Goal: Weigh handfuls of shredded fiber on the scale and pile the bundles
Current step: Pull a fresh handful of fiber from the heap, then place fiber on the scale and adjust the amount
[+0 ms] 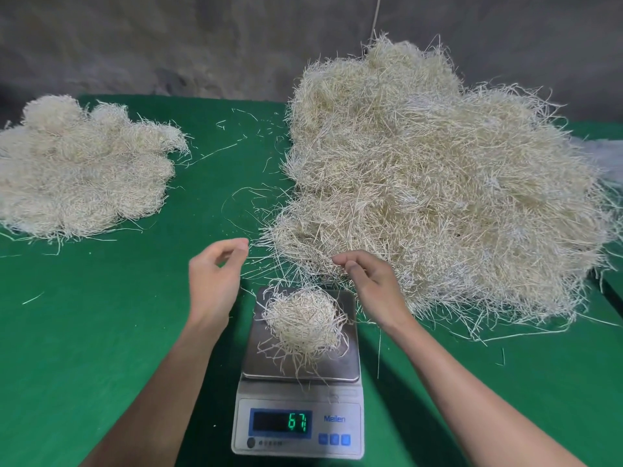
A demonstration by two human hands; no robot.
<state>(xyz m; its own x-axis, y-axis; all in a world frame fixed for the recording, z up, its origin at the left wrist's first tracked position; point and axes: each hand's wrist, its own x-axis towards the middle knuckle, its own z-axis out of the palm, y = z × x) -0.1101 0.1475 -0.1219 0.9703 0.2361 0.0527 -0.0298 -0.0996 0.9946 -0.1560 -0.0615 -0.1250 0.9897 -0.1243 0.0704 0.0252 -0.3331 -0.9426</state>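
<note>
A bundle (303, 321) is sitting on the scale (296, 396), near and centre, and the display (281, 422) is showing green digits, seemingly 67 plus a faint further mark. The reading is probably falling short, because both hands are hovering just beyond the scale instead of lifting the bundle.

The right hand (371, 284) is reaching into the near edge of the big heap (438, 183) on the right. Its thumb and fingertips are closing narrowly on the fringe, apparently pinching a small top-up. The left hand (215, 274) is hanging just left of the scale with its fingers loosely curled and thumb close to forefinger. Thin fibers are running past its tips, and I cannot tell whether it is holding any.

Weighed bundles are lying in a lower pile (81, 170) at the far left, well apart from the heap, which is keeping done and undone separate.

Stray fibers are littering the green table (101, 332) between them, and the heap's fringe is spilling against the scale's far right corner, so it may be skewing the reading. A grey wall (168, 45) is standing behind.
</note>
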